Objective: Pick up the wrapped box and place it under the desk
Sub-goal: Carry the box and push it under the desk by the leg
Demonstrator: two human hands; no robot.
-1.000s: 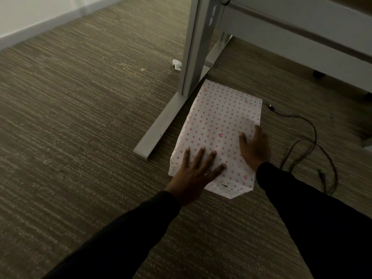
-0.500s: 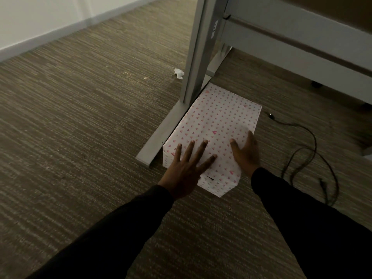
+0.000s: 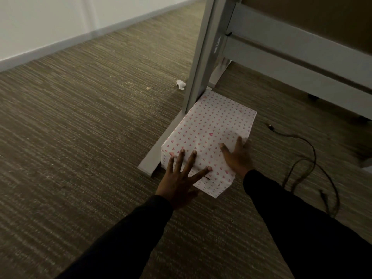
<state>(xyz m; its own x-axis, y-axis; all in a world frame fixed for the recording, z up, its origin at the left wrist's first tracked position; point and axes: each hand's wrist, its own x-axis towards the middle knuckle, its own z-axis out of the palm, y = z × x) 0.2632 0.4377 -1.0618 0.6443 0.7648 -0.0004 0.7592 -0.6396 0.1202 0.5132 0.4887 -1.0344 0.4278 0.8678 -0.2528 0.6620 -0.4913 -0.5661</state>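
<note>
- A striped brown carpet floor (image 3: 80, 137) fills the view, with a pale wall and baseboard (image 3: 60, 43) running along the 10 to 11 o'clock edge.
- One grey desk leg (image 3: 203, 57) stands upright at 12 o'clock on a long flat foot bar (image 3: 153, 160) that runs toward the viewer; the desk frame rail (image 3: 302, 63) stretches off toward 2 o'clock.
- One wrapped box (image 3: 211, 133), white paper with small pink hearts, lies flat on the carpet at the centre. Its left long edge touches the foot bar and its far corner sits at the base of the leg, part-way under the frame.
- Open carpet lies beyond the box's far edge, under the rail, and to its right.
- The left hand (image 3: 179, 182) lies flat on the near left end of the box, its fingers (image 3: 191, 160) spread wide, gripping nothing.
- The right hand (image 3: 237, 158) presses on the box's right near edge, fingers extended, thumb on top.
- Two dark sleeves (image 3: 302, 228) reach in from 5 and 7 o'clock.
- One black cable (image 3: 306, 152) loops across the carpet at 3 o'clock, apart from the box.
- One crumpled white scrap (image 3: 180, 84) lies just left of the leg.
</note>
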